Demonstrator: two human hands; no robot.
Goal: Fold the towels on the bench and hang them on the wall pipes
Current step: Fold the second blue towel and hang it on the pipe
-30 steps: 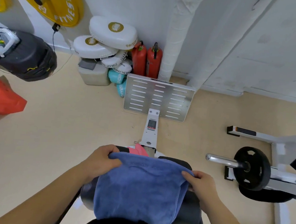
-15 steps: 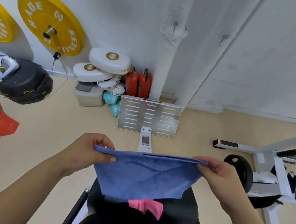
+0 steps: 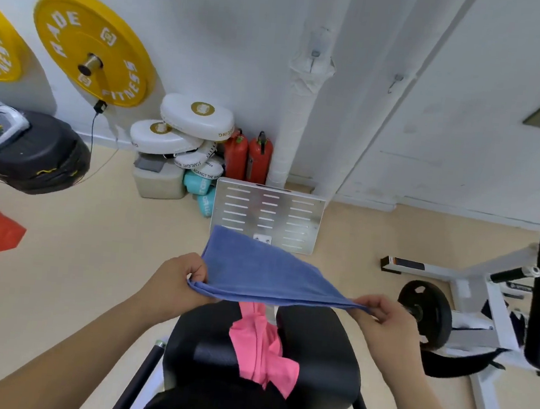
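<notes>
A folded blue towel [image 3: 255,269] is held up in the air above the black padded bench [image 3: 315,359]. My left hand [image 3: 177,281] pinches its near left corner and my right hand [image 3: 383,319] pinches its near right corner, so the far edge swings out away from me. A pink towel [image 3: 263,347] lies crumpled along the middle of the bench seat, below the blue one. Two white wall pipes rise ahead: a wrapped vertical one [image 3: 299,107] and a slanted one [image 3: 383,93].
A perforated metal footplate [image 3: 267,217] stands beyond the bench. Red extinguishers [image 3: 248,158], white pads [image 3: 186,129] and teal weights sit at the wall base. A yellow plate [image 3: 91,49] hangs on the left; a weight machine with a black plate [image 3: 426,317] stands on the right.
The blue towel was lifted off the bench and its free edge has flipped forward and up. My head has tilted up, showing more wall. The pink towel is now uncovered.
</notes>
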